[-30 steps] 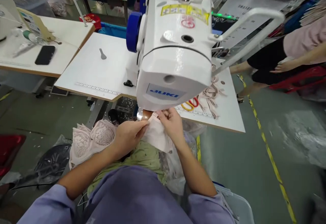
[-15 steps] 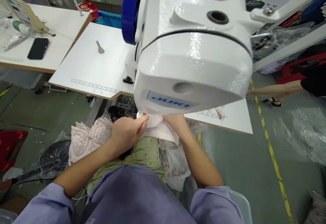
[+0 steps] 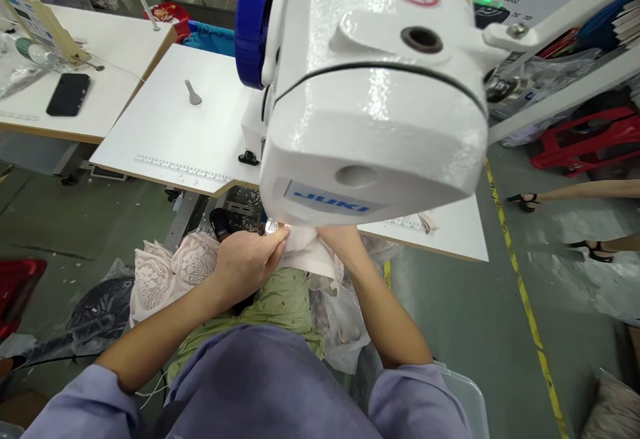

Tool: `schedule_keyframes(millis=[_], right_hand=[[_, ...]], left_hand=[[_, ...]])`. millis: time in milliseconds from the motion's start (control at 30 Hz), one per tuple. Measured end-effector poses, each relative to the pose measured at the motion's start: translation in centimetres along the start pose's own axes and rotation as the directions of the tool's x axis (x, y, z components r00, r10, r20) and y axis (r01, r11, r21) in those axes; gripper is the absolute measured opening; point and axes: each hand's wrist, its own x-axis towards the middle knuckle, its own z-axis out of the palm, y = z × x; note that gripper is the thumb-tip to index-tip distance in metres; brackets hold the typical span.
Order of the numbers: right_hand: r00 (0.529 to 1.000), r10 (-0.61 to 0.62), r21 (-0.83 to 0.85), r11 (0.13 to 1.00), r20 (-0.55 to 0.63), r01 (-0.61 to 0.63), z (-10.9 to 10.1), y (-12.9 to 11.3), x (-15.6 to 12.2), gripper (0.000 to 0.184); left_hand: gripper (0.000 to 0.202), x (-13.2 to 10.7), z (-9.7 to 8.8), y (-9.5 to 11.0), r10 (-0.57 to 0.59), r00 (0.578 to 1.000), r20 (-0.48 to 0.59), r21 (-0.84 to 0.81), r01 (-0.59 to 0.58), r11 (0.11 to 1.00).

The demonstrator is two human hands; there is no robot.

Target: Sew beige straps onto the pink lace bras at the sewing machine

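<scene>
A white sewing machine point(image 3: 370, 92) with a blue handwheel point(image 3: 250, 22) fills the upper middle of the view. Just below its head, my left hand point(image 3: 247, 262) pinches a piece of pale pink fabric point(image 3: 310, 256) at the machine's edge. My right hand point(image 3: 343, 239) reaches under the machine head on the other side of that fabric; its fingers are hidden by the machine. A heap of pale lace garments point(image 3: 170, 272) lies left of my left hand, over my lap.
The white sewing table point(image 3: 165, 126) carries a printed ruler and a small grey tool point(image 3: 191, 92). A neighbouring table at left holds a black phone point(image 3: 68, 94). Clear plastic bags hang by my knees. Another person's legs point(image 3: 575, 192) pass at right beside a yellow floor line.
My head has moved closer, so the machine head now covers my right hand's fingers. The person at right has walked further away. My left hand stays pinched on the fabric.
</scene>
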Motion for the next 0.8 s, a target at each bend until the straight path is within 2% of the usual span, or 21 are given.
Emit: schedule_keyframes(millis=[100,233,367,467,800], right_hand=[[1.000,-0.005,-0.030,1.000,0.000,0.005,0.0,-0.2,0.1,0.020],[0.999,-0.035,-0.061,0.997,0.027,0.037,0.1,-0.4,0.4,0.025],[1.000,-0.008,-0.040,0.999,0.011,0.008,0.1,-0.6,0.2,0.022],[1.000,0.005,-0.049,0.999,0.011,-0.004,0.3,-0.5,0.1,0.019],[0.999,-0.041,-0.057,0.997,0.015,0.042,-0.1,-0.3,0.2,0.017]], left_hand=[[0.038,-0.2,0.0,-0.4,0.067,0.996,-0.052,0.064,-0.064,0.996],[0.032,-0.4,-0.2,-1.0,0.110,0.987,-0.119,0.139,-0.093,0.986],[0.025,-0.3,-0.4,-1.2,0.205,0.961,-0.186,0.151,-0.178,0.972],[0.023,-0.2,-0.4,-1.2,0.227,0.945,-0.237,0.164,-0.192,0.968],[0.022,0.1,0.0,-1.1,0.242,0.941,-0.238,0.132,-0.215,0.968]])
